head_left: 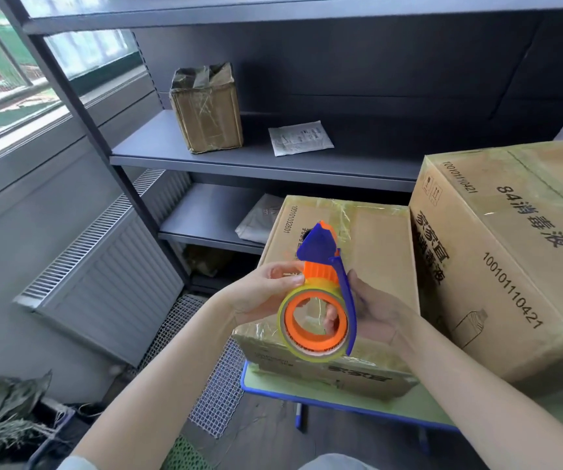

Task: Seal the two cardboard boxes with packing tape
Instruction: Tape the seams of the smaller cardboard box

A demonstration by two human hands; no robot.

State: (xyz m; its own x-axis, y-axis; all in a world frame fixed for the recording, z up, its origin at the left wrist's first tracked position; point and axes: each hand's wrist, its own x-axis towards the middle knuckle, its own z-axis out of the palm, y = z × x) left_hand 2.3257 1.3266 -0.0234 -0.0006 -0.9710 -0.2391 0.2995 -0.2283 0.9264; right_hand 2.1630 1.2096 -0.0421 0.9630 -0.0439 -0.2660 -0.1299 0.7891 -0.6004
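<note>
Head: tape dispenser [321, 271] in right hand [373, 313]

Through the head camera I see a dark grey metal shelving unit [263, 161] filling the space ahead, its back panel just as dark. To its left, a wide window [8, 62] lets in bright daylight, with blurred green outside. Below the sill, a grey wall [19, 198] carries a pale ribbed radiator [110, 276]. A white wire mesh panel [219, 385] lies on the dark floor [266, 432] by the shelves' foot. At lower right stands a low table [358, 401] with a pale green top and a blue edge.
</note>
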